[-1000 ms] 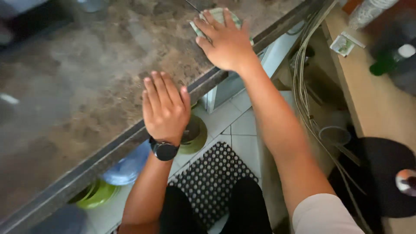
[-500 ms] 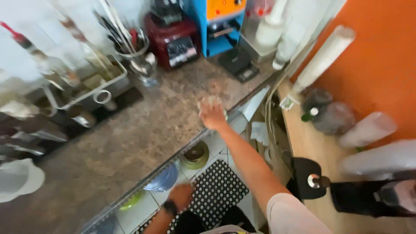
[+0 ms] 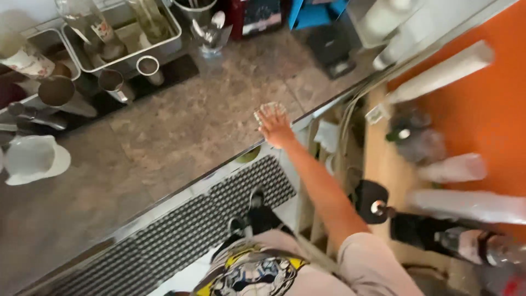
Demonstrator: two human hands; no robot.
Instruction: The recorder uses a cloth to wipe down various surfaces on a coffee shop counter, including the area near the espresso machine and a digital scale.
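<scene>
We are pressing our right hand flat, fingers spread, on a pale cloth at the counter edge.
Our left hand is not showing. Wide bare stone is lying leftward; 1 metal tray and cups are crowding the back, 1 white funnel far left.

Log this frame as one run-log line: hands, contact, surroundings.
right hand: flat on pale cloth, near countertop edge | left hand: out of view | metal tray of bottles at back | black floor mat below
</scene>
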